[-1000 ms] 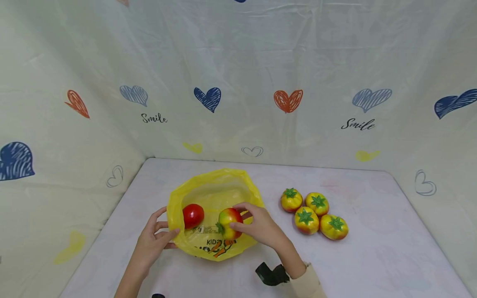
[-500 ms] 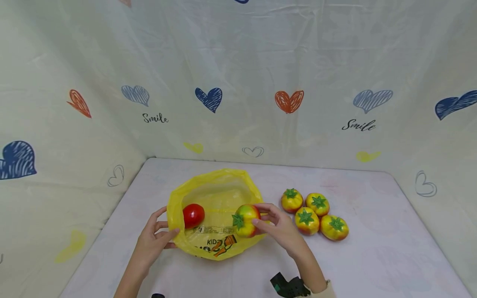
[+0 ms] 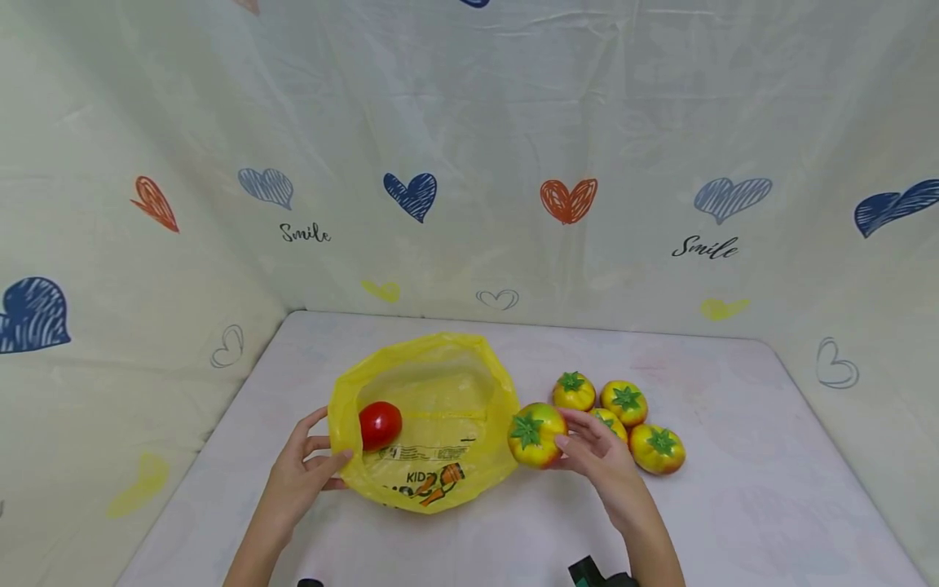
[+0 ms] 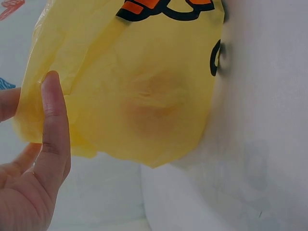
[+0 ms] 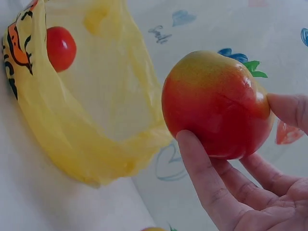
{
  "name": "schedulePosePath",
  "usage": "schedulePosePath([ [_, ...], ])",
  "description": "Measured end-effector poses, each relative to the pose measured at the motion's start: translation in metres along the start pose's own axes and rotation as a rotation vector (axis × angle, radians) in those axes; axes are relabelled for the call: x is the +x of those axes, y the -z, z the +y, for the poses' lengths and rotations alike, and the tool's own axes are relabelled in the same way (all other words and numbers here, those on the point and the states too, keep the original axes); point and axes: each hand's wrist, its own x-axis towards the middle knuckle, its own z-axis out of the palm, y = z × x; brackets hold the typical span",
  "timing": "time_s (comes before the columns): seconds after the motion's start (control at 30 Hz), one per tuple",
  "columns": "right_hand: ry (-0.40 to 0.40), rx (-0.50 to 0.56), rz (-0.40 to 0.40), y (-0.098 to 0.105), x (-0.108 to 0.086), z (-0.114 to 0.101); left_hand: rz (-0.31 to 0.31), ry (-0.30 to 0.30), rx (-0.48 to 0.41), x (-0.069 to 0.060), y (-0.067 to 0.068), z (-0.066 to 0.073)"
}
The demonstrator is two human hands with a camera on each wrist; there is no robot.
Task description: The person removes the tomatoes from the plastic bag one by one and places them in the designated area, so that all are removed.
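Observation:
A yellow plastic bag lies on the table with its mouth wide and facing me. My left hand pinches the left side of its rim between thumb and fingers; the left wrist view shows a finger against the bag's outside. Inside, at the left, is a red round fruit. Just right of the bag's mouth, my right hand holds a yellow-red toy fruit with a green star-shaped leafy top. Thumb and fingertips grip it from the sides, apart from the bag.
Several similar yellow fruits sit together on the table, right of the bag and partly behind my right hand. A pale curtain printed with hearts hangs behind and beside the table. A dark device shows at my right wrist.
My right hand has carried the yellow-red toy fruit rightward from inside the bag to outside its rim, turning the leafy top more upward. My left hand and the bag have stayed put.

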Motion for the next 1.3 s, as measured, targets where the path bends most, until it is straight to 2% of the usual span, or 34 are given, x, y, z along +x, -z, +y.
schedulePosePath([
  [0.63, -0.042, 0.071, 0.217, 0.044, -0.015, 0.013, -0.003, -0.002, -0.009, 0.0, 0.001, -0.001],
  [0.73, -0.012, 0.101, 0.235, 0.054, -0.017, 0.018, -0.005, -0.004, -0.011, 0.001, 0.001, -0.002],
  [0.8, 0.006, 0.127, 0.246, 0.065, -0.015, 0.028, -0.006, -0.003, -0.01, 0.001, 0.001, -0.002],
  [0.87, 0.019, 0.148, 0.264, 0.083, -0.008, 0.052, -0.006, -0.006, -0.012, 0.001, 0.001, -0.002],
  [1.0, -0.02, 0.185, 0.334, 0.123, 0.011, 0.103, -0.004, -0.004, -0.011, 0.0, 0.001, -0.002],
  [1.07, -0.033, 0.206, 0.361, 0.135, 0.013, 0.112, -0.004, -0.003, -0.009, 0.0, 0.001, -0.002],
  [1.17, -0.036, 0.229, 0.388, 0.142, 0.007, 0.109, -0.005, -0.004, -0.005, 0.001, 0.001, -0.003],
  [1.23, -0.052, 0.215, 0.404, 0.142, -0.001, 0.098, -0.006, -0.001, -0.004, 0.001, 0.001, -0.003],
  [1.3, -0.107, 0.198, 0.44, 0.137, -0.009, 0.082, -0.006, 0.001, -0.004, 0.001, 0.001, -0.003],
])
